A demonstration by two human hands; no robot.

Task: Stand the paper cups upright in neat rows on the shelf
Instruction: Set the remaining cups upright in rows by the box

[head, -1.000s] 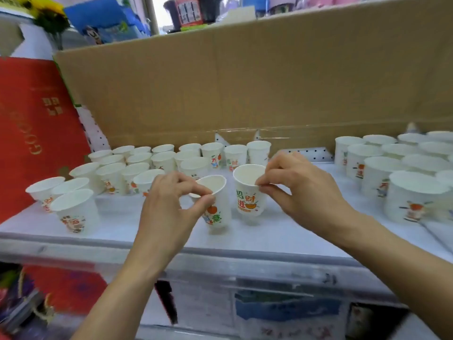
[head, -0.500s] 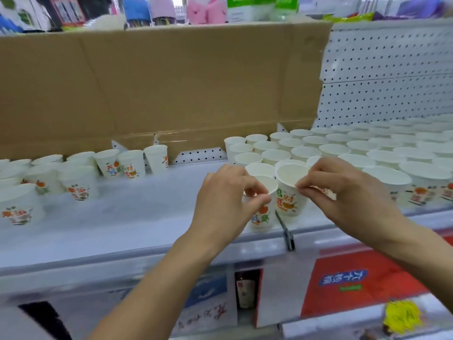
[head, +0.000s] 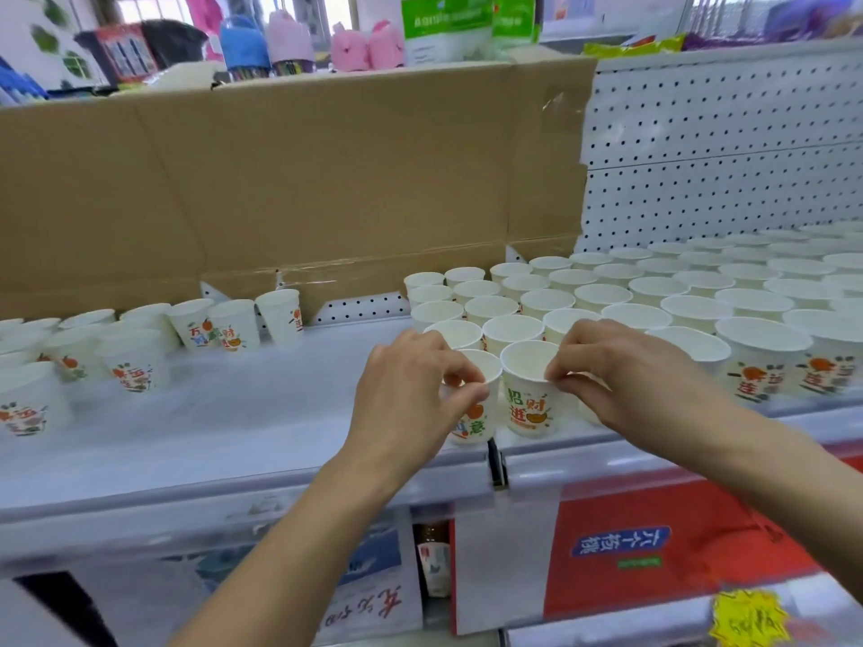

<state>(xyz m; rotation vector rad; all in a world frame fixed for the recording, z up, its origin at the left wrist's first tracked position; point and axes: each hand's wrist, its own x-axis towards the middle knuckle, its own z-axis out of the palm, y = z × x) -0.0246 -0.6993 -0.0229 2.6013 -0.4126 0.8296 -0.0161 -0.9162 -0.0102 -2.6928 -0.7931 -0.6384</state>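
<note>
Near the front edge of the shelf point(head: 233, 427), the left hand point(head: 406, 389) and right hand point(head: 626, 371) each keep a pinching grip on a rim, one on the paper cup point(head: 474, 422), the other on the neighbouring cup point(head: 530, 403); both look light, thin-walled and crushable, so best held gently at the stiffer rim.

The right front cup point(head: 530, 403) reads 招财进; the left front cup point(head: 474, 424) shows 意; a rear cup point(head: 194, 324) bears 万. Below, the red box point(head: 700, 520) carries a blue label point(head: 621, 541), 六个核桃, upside down

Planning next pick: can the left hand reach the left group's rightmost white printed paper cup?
Probably yes, once freed: the left hand pinches another paper cup, but bare white shelf leads to the rightmost cup.
</note>
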